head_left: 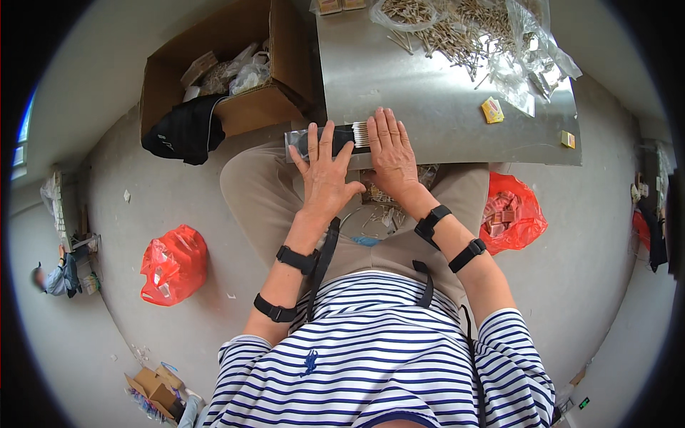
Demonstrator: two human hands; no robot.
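A flat black packet with a clear plastic end lies along the near edge of the metal table. From its right part shows a row of thin white-tipped sticks. My left hand rests on the packet with fingers spread and thumb out to the side. My right hand lies flat over the packet's right end, its fingers stretched out close together and covering that end. Neither hand is closed round anything. Part of the packet is hidden under my fingers.
Loose thin sticks are heaped at the table's back, beside crumpled clear plastic. Two small yellow boxes sit at right. A cardboard box with a black cloth stands left. Red bags are on the floor. Another person sits far left.
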